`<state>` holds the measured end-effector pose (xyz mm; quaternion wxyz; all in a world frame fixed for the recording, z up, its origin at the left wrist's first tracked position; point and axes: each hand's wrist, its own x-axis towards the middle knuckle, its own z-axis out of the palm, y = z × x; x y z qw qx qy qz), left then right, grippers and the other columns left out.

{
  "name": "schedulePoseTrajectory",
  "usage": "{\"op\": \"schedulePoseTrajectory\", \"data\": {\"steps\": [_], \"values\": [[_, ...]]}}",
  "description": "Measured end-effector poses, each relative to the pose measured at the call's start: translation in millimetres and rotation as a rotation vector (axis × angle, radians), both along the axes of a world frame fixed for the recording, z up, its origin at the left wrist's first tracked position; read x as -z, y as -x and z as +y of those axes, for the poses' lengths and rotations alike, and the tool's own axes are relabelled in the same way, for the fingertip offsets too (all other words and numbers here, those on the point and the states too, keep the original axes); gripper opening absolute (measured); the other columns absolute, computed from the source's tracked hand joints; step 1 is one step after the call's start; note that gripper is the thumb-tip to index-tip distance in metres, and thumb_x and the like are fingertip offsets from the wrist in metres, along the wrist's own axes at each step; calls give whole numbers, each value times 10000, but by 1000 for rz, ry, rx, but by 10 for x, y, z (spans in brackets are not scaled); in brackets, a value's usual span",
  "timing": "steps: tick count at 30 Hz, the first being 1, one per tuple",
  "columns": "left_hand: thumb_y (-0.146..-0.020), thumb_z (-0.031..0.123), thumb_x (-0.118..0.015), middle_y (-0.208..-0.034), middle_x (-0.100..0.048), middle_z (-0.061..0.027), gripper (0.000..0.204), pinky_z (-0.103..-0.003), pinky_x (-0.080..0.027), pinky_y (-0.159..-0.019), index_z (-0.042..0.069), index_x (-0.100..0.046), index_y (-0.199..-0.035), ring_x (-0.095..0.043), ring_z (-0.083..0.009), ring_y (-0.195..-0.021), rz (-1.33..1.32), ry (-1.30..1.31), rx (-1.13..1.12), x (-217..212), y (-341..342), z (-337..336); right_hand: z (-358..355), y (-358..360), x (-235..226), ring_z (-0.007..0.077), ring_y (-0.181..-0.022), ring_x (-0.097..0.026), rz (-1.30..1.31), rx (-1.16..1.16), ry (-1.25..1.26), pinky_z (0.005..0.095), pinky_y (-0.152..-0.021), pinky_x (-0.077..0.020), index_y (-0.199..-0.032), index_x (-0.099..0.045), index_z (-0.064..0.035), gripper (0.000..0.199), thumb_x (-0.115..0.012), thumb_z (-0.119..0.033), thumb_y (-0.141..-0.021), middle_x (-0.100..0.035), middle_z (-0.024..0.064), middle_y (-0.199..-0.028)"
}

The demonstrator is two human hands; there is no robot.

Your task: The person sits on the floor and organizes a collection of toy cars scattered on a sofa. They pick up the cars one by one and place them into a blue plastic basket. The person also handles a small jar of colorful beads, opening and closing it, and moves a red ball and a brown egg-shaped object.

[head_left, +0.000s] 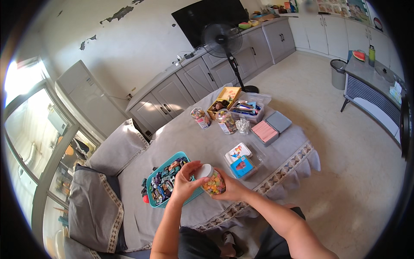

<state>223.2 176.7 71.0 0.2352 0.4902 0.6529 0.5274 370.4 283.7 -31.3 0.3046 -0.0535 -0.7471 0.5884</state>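
Observation:
A clear plastic jar (214, 185) full of small multicoloured pieces is held between my hands above the table's near edge, tilted a little. My left hand (185, 183) is closed around its white lid (204, 172). Around the jar's body wraps my right hand (230, 188). Just left of and partly behind my left hand stands a turquoise basket (149, 190) heaped with toy cars (166, 180). To the right of the jar lies a clear box (258, 169) with picture cards (241, 166) in it.
Farther back on the cloth-covered table (142, 172) stand two more jars (201, 118), a yellow box (228, 94), a bin of pens (248, 108), cotton swabs (243, 126) and a case of pink cards (264, 131). Draped chairs (92, 207) flank the left; a fan (222, 39) stands beyond.

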Motion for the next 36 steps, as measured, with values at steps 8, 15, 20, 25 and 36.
{"op": "schedulePoseTrajectory", "data": {"steps": [8, 15, 20, 25, 36], "values": [[-727, 80, -848, -1270, -600, -128, 697, -343, -424, -1034, -14, -493, -1320, -565, -200, -1166, -94, -11, 114, 81, 119, -179, -34, 17, -41, 338, -1179, -568, -56, -48, -61, 396, -958, -466, -1446, -278, -130, 939, -820, -325, -704, -543, 181, -1303], [-819, 69, -758, -1309, -579, -141, 649, -358, -404, -1044, 24, -448, -1386, -539, -201, -1197, -116, -323, -94, 222, 140, -408, -127, 138, -78, 335, -1158, -560, -41, 141, -269, 396, -966, -451, -1379, -365, -42, 903, -845, -337, -674, -560, 183, -1231], [-895, -11, -632, -1105, -664, -94, 352, -276, -489, -868, 13, -579, -1242, -618, -151, -1013, -80, -534, -480, 402, 441, -828, 190, 337, 108, 299, -1147, -544, 80, 386, -144, 415, -972, -441, -1341, -358, 41, 930, -889, -227, -627, -505, 205, -1266], [-945, 27, -585, -1022, -672, -76, 225, -239, -483, -804, 8, -606, -1168, -618, -112, -915, -48, -598, -760, 583, 815, -1450, 800, 907, -224, 281, -1265, -477, 152, 456, -206, 396, -1056, -391, -1506, -102, -74, 1164, -871, -103, -633, -436, 182, -1384], [-941, -17, -560, -950, -680, -90, 166, -249, -505, -716, -15, -626, -1093, -607, -110, -784, -83, -522, -942, 793, 1216, -2287, 1802, 2034, 515, 408, -1327, -365, -392, 707, -440, 429, -1095, -350, -1448, -136, -42, 1183, -891, -208, -552, -344, 264, -1425]]}}
